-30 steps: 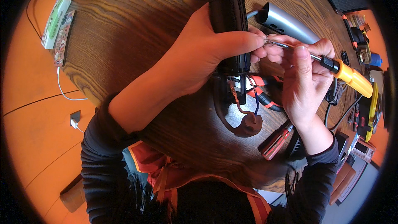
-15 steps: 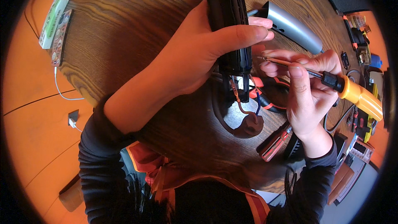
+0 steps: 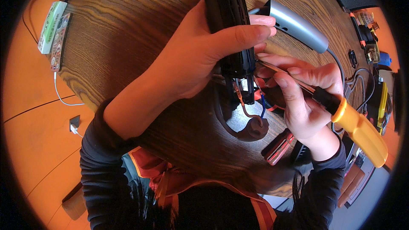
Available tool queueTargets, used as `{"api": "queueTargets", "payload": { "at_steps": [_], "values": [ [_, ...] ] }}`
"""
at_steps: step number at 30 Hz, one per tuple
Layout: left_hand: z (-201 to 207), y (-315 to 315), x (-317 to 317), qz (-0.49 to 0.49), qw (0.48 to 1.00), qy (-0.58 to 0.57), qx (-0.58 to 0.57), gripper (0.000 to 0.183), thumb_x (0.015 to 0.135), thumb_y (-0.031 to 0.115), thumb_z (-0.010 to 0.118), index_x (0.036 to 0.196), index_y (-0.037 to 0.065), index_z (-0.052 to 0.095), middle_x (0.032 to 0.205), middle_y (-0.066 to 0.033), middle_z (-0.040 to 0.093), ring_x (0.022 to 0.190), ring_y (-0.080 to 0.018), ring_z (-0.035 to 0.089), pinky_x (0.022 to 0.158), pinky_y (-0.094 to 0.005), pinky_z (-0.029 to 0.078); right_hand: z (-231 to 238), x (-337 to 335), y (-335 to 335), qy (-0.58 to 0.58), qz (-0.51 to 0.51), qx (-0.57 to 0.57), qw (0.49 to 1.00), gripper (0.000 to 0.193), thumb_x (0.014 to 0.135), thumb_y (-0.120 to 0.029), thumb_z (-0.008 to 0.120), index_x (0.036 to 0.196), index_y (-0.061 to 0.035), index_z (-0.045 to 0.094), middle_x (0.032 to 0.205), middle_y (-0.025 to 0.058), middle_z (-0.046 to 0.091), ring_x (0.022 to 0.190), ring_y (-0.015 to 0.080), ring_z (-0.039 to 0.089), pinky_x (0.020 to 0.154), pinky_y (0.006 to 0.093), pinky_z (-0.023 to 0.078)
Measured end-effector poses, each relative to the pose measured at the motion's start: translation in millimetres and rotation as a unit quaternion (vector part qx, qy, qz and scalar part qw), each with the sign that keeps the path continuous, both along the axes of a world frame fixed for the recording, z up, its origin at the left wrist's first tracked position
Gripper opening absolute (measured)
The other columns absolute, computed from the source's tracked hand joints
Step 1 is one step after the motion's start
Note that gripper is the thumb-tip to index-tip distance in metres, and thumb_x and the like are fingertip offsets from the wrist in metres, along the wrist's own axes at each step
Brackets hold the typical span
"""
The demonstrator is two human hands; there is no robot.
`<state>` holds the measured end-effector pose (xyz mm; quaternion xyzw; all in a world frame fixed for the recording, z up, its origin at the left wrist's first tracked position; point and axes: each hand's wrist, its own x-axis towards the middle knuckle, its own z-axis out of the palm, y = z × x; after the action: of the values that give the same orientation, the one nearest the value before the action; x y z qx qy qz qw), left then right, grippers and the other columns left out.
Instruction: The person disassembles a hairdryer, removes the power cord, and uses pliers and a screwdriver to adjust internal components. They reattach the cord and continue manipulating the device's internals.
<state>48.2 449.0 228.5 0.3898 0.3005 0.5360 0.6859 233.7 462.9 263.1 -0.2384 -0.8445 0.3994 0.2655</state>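
My left hand is wrapped round a black cylindrical appliance body, thumb across its front. From its lower end a brown wire and a blue wire run into a dark cord end, which hangs below. My right hand is closed round the shaft of a screwdriver with a yellow handle. The screwdriver's tip points left at the side of the black body, beside my left fingers; whether it touches cannot be made out. A silver tapered tube lies just beyond my hands.
A red-handled tool lies on the wooden table below my right hand. Partly hidden black-and-red handles lie behind the wires. Cables and assorted tools line the right edge. A green-white box stands at the far left.
The screwdriver and my right hand have moved left and its tip is now against or near the black body; the handle has swung down. The black body has shifted slightly left.
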Motion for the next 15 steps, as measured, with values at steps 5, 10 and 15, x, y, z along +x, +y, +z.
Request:
{"api": "queueTargets", "payload": {
  "at_steps": [5, 10, 15],
  "values": [
    [-1, 0, 1, -0.003, 1.0, 0.004, 0.006, 0.058, 0.079, 0.025, 0.058, 0.119, -0.011, 0.036, 0.122, -0.0266, 0.04, 0.117, -0.0356, 0.038, 0.095, -0.046, 0.035, -8, 1, -7, 0.047, -0.043, -0.014, 0.998, 0.018, 0.082, 0.004, 0.05, 0.089, -0.0021, 0.034, 0.094, 0.0298, 0.055, 0.096, 0.0329, 0.056, 0.077, 0.0381, 0.049],
    [0, -1, 2, 0.005, 1.0, 0.011, 0.013, 0.057, 0.079, 0.024, 0.057, 0.118, -0.012, 0.037, 0.121, -0.026, 0.041, 0.116, -0.0345, 0.039, 0.095, -0.0443, 0.036, -7, 0, -7, 0.057, -0.044, -0.028, 0.997, 0.019, 0.082, 0.004, 0.05, 0.09, -0.0029, 0.035, 0.095, 0.0287, 0.055, 0.097, 0.0338, 0.055, 0.079, 0.0399, 0.048],
    [0, -1, 3, 0.011, 1.0, 0.013, 0.01, 0.054, 0.079, 0.022, 0.056, 0.117, -0.012, 0.039, 0.12, -0.0248, 0.043, 0.115, -0.032, 0.042, 0.095, -0.042, 0.036, 2, 1, -4, -0.039, 0.019, 0.019, 0.999, 0.02, 0.082, 0.003, 0.051, 0.092, -0.0033, 0.035, 0.097, 0.0291, 0.054, 0.098, 0.0347, 0.055, 0.079, 0.0405, 0.047]
  ]
}}
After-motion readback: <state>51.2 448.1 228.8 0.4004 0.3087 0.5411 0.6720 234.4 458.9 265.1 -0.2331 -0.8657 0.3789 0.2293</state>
